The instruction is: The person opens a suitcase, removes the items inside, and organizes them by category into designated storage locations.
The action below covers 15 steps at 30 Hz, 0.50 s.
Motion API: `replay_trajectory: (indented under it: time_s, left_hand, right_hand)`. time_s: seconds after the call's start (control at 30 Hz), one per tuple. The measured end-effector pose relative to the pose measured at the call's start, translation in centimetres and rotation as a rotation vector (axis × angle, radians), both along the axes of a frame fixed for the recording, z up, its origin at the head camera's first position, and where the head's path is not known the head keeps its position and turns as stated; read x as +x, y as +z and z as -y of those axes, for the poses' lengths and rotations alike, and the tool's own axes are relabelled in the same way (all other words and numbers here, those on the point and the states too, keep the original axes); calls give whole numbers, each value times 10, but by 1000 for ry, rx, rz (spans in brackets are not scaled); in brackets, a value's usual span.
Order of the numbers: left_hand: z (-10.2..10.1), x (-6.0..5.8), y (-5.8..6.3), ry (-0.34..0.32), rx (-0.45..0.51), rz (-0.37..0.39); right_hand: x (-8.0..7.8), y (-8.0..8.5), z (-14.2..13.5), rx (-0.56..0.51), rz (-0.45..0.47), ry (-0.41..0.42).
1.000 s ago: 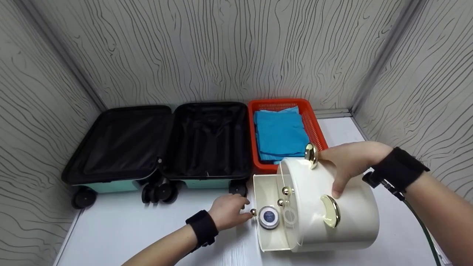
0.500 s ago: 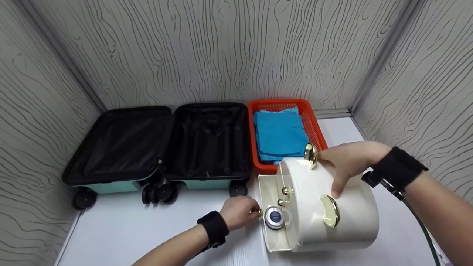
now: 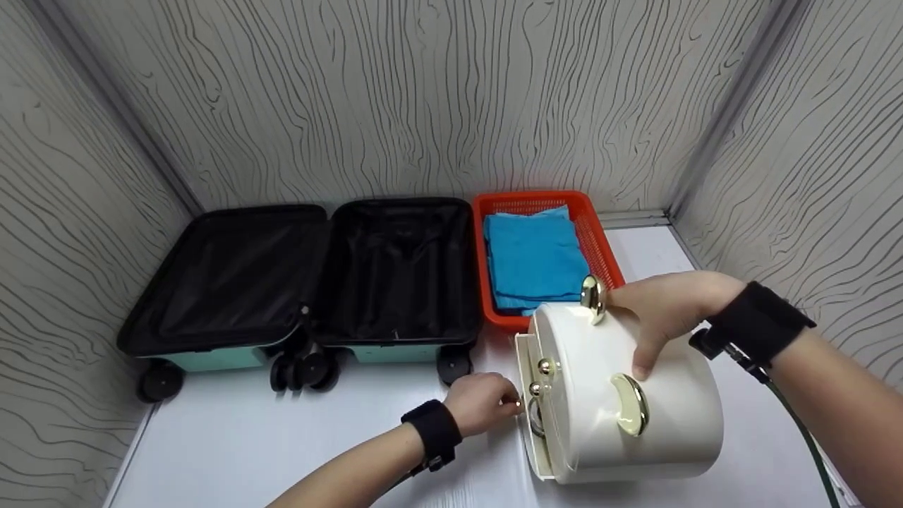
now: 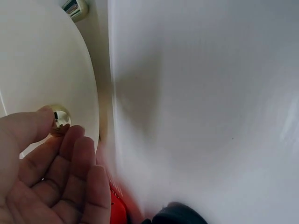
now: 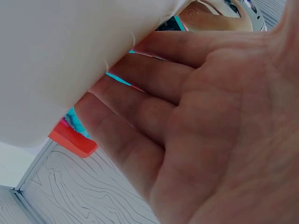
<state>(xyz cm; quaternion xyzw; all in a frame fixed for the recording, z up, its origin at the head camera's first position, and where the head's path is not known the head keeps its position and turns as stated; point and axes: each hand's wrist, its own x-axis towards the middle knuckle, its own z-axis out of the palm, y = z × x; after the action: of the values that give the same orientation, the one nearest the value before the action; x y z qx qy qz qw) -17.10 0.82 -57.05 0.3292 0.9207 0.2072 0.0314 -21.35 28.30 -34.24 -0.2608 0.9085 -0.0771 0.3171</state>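
Observation:
A cream drum-shaped cosmetics organizer (image 3: 674, 416) with gold trim lies before me at the right in the head view. Its lower drawer (image 3: 542, 460) stands slightly out on the left side. My left hand (image 3: 481, 403) pinches that drawer's round gold knob (image 4: 63, 117) between thumb and finger. Partly hidden inside the drawer is a small round jar (image 3: 536, 418). Across the top of the organizer rests my right hand (image 3: 667, 307), thumb toward me, between two curved gold pieces. In the right wrist view its fingers (image 5: 135, 112) lie nearly straight against the cream surface.
An open suitcase with black lining (image 3: 398, 275) and mint shell sits at the back left, its wheels (image 3: 453, 365) facing me. Right behind the organizer is a red basket (image 3: 600, 247) with folded blue cloth (image 3: 536, 254). Patterned walls close in the white table.
My left hand has taken hold of the knob and moved right, pushing the drawer most of the way in. The jar moved in with it. My right hand stays put.

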Motion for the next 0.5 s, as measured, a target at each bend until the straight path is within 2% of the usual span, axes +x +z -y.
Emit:
replay_trajectory:
  time_s: [0.3, 0.5]
  left_hand:
    - [-17, -3, 0, -24, -3, 1]
    - [-22, -4, -2, -27, 14, 36]
  right_hand:
    - [-1, 1, 1, 13, -5, 3]
    - [-2, 2, 2, 26, -8, -4]
